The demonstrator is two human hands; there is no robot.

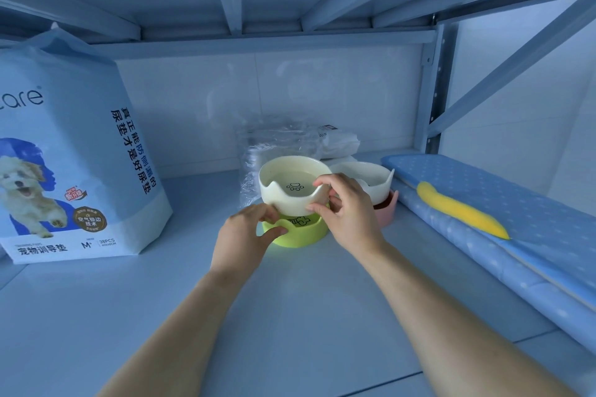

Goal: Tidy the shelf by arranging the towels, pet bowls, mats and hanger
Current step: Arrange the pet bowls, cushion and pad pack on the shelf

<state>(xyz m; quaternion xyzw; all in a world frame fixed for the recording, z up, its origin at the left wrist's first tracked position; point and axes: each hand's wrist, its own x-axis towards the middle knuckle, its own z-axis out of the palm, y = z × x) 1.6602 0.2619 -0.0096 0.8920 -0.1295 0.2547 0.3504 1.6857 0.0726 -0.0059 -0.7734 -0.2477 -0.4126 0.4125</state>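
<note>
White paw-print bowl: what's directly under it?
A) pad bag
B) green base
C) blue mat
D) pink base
B: the white paw-print bowl, pinched at its rim by the right hand, is right over the green base; the pink base carries the other white bowl.

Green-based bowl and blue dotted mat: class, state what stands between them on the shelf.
In the head view, a second pet bowl, white on a pink base, stands between the green-based bowl and the blue mat.
</note>
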